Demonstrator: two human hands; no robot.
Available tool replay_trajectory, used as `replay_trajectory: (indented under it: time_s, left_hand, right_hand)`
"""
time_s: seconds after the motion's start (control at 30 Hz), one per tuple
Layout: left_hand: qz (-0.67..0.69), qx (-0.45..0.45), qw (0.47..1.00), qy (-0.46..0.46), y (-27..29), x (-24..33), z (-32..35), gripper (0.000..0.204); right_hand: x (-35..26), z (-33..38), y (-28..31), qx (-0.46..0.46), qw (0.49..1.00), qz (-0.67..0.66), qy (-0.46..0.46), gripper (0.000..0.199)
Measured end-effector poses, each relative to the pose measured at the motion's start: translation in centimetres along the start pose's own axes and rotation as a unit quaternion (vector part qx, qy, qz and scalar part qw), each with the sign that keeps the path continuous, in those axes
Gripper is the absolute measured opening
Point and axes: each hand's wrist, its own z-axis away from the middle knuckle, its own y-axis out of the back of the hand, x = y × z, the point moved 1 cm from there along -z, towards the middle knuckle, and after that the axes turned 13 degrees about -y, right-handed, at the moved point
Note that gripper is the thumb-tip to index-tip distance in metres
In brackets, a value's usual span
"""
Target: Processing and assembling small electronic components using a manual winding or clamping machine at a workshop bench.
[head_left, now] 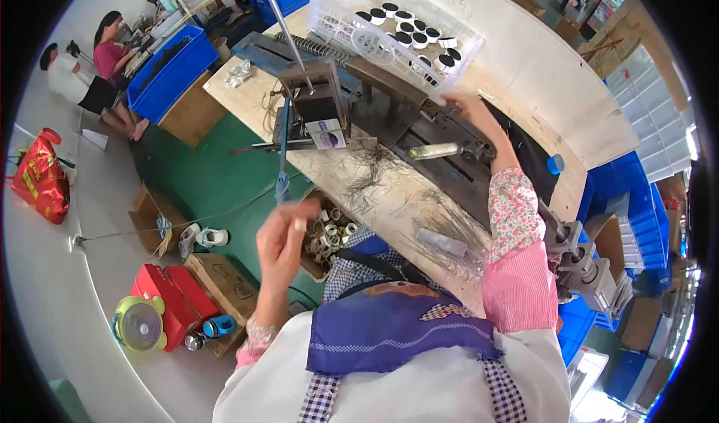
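Note:
My right hand [473,114] reaches across the dark metal machine [397,112], its index finger stretched out at the far end of the machine's bar. I see nothing held in it, though some fingertips are hidden. Below its wrist lies a lever with a pale yellowish handle [434,151]. My left hand [281,239] is raised off the bench, fingers curled in and partly blurred; whether something small sits in them does not show. Just above it hangs a blue handle [282,187] on a cord. Beneath, a box of pale rings [327,236] stands beside my lap.
A clear plastic crate [341,15] holds several white round pieces with black tops [404,28]. Dark wiry shavings [367,168] litter the wooden bench [337,176]. A blue cap [555,164] sits at right, near a metal cylinder assembly [588,273]. Two people sit far left beside a blue bin [172,71].

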Motion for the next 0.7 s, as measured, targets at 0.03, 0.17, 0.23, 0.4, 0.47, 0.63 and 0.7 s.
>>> replay_trajectory:
  time_s: [0.03,0.17,0.23,0.4,0.47,0.63,0.7]
  left_hand:
    - [-0.082,0.056,0.992,-0.084,-0.9,0.2,-1.1,0.027]
    - [-0.183,0.137,0.945,-0.235,-3.5,-1.0,-7.2,0.06]
    - [-0.184,0.173,0.934,-0.254,-4.4,-1.2,-9.3,0.06]
    - [-0.308,0.159,0.89,-0.297,-3.2,-1.2,-7.4,0.064]
    - [-0.486,0.088,0.846,-0.201,-2.4,-3.8,-5.1,0.069]
    - [-0.582,-0.046,0.808,-0.081,-2.7,-8.6,-1.7,0.079]
    - [-0.472,-0.034,0.881,0.016,-2.3,-8.2,-1.3,0.08]
  right_hand:
    - [-0.5,0.4,0.3,0.026,0.999,-0.039,-0.006,0.036]
    - [-4.5,7.4,1.9,0.172,0.921,-0.343,-0.068,0.029]
    - [-7.8,13.9,1.5,0.2,0.926,-0.315,-0.055,0.026]
    - [-5.9,30.1,-1.5,0.15,0.983,-0.019,-0.102,0.012]
    - [-2.4,33.9,-3.4,0.163,0.973,0.035,-0.16,0.011]
    - [-0.6,34.8,-6.1,0.147,0.957,-0.01,-0.249,0.013]
    - [-0.8,34.0,-6.2,0.142,0.96,0.154,-0.187,0.016]
